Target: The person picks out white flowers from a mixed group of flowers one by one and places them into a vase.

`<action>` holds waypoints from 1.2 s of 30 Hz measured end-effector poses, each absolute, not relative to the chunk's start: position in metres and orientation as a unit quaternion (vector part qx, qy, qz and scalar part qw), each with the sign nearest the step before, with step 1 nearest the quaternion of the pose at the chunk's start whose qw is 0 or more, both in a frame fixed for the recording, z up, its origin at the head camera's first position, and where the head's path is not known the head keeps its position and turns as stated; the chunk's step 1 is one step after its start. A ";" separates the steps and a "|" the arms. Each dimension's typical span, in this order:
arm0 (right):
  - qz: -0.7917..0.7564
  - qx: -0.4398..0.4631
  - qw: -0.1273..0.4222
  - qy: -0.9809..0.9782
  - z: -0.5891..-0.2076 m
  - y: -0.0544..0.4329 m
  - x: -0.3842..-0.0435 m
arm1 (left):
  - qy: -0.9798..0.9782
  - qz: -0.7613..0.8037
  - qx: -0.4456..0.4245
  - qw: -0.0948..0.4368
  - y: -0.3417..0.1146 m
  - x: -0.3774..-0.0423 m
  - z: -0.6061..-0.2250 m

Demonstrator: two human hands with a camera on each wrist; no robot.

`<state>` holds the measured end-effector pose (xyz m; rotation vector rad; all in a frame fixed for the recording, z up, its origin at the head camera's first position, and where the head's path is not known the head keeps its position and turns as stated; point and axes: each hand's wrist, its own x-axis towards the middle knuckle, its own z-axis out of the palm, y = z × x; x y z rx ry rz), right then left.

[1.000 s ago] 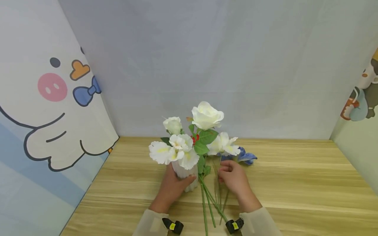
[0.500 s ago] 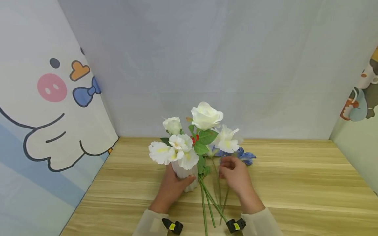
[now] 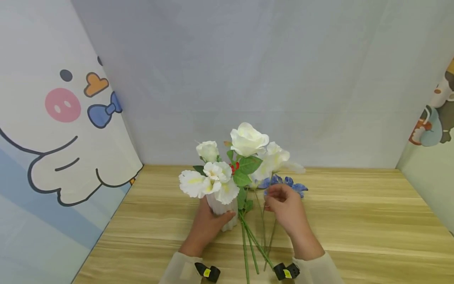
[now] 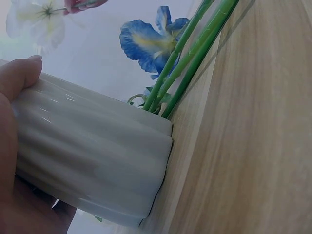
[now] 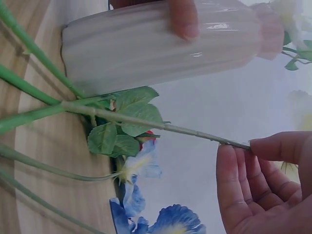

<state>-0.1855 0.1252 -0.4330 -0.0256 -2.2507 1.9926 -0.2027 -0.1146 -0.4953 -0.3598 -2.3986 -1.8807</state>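
Observation:
My left hand [image 3: 207, 228] grips the ribbed white vase [image 3: 221, 209], thumb on its near side; the vase stands upright on the table. A white iris [image 3: 209, 183] and a small white rose [image 3: 207, 151] show above its mouth. In the right wrist view, my right hand [image 5: 268, 180] pinches a thin stem [image 5: 161, 126] between thumb and fingertips. That stem belongs to a white flower [image 3: 276, 157], held tilted just right of the vase. Its bloom partly hides behind the large white rose [image 3: 249, 140].
Several green stems [image 3: 245, 252] lie between my hands, pointing toward me. Green leaves [image 3: 248, 165] and a bit of red sit beside the vase. Blue irises [image 3: 291, 184] lie behind my right hand. A grey cloth wall [image 3: 319, 98] closes off the back of the wooden table [image 3: 354, 221].
My right hand has shifted slightly rightward, and the white flower it pinches has risen and turned. My left hand and the vase have stayed in place.

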 end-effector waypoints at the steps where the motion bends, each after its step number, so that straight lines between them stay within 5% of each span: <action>1: 0.663 -0.010 0.068 -0.745 -0.431 0.125 -0.185 | -0.780 -0.613 -0.118 0.036 -0.114 -0.203 -0.495; 12: 0.689 -0.021 0.085 -0.720 -0.415 0.127 -0.175 | -0.771 -0.624 -0.121 0.032 -0.114 -0.202 -0.495; 36: 0.737 0.138 0.256 -0.610 -0.405 0.123 -0.167 | -0.770 -0.625 -0.126 0.034 -0.114 -0.201 -0.494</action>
